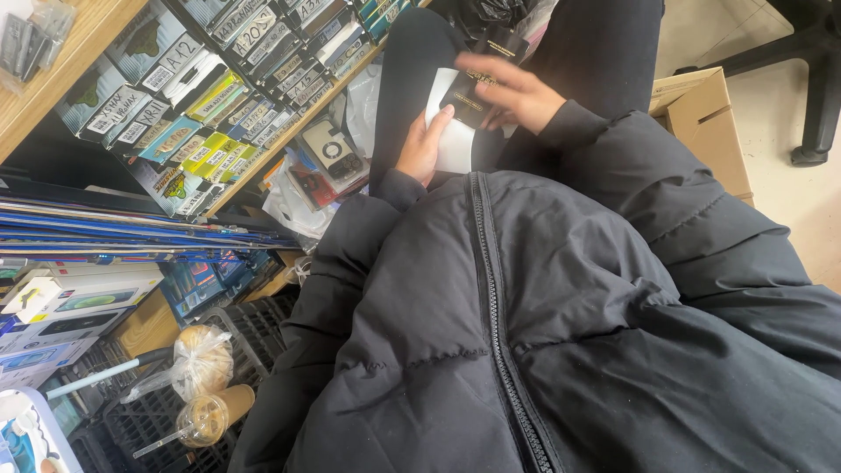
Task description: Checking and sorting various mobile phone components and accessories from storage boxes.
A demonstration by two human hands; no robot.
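So the person's sitting down in a big black puffer jacket [561, 333], working right over their lap. Left hand [423, 144] is cupped around the edge of a white sleeve or envelope [455, 140], thumb lying up its left side. Right hand [512, 88] has its fingers spread over a flat black packet with gold lettering [473, 92], pressing it against the white piece. The black packet overlaps the white one and sticks out the top, so I'd say it's only partway in (or out, honestly can't tell which). Nothing's been set down finished on the lap that I can see.

No real worktop here, everything happens above the knees. To the person's left there's a wooden shelf [61, 61], its slanted edge packed with rows of small labelled boxes [188, 96], and a few loose packs in plastic sleeves [328, 153] lying just below that edge. Lower down is a stack of flat boxes, black crates [254, 328], an iced coffee cup with a straw [210, 416] and a bagged bun [200, 355]. A cardboard box [705, 127] sits at the person's right, with a chair base [810, 79] beyond it.
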